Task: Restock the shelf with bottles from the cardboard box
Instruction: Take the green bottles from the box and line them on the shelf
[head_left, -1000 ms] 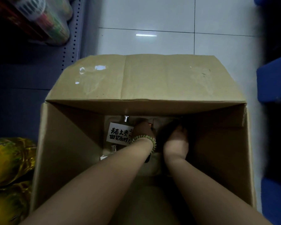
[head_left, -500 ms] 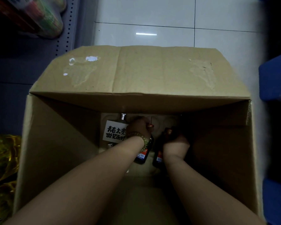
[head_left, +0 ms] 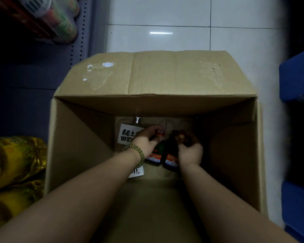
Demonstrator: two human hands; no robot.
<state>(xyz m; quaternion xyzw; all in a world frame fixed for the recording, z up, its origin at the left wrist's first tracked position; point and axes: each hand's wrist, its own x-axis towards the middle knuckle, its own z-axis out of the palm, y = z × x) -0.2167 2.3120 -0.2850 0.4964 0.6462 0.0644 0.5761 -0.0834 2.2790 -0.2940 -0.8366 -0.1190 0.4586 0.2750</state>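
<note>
Gripped now by the necks, one dark bottle [head_left: 155, 156] in the left hand [head_left: 146, 140] and another dark bottle [head_left: 170, 159] in the right hand [head_left: 189, 152], fingers clamped just under the caps, both raised higher than half a second before. Reached down side by side, forearms angled deep inside the cardboard box [head_left: 74, 146]. Left lying on the box bottom beside the left wrist, a white-labelled bottle [head_left: 128, 134].
</note>
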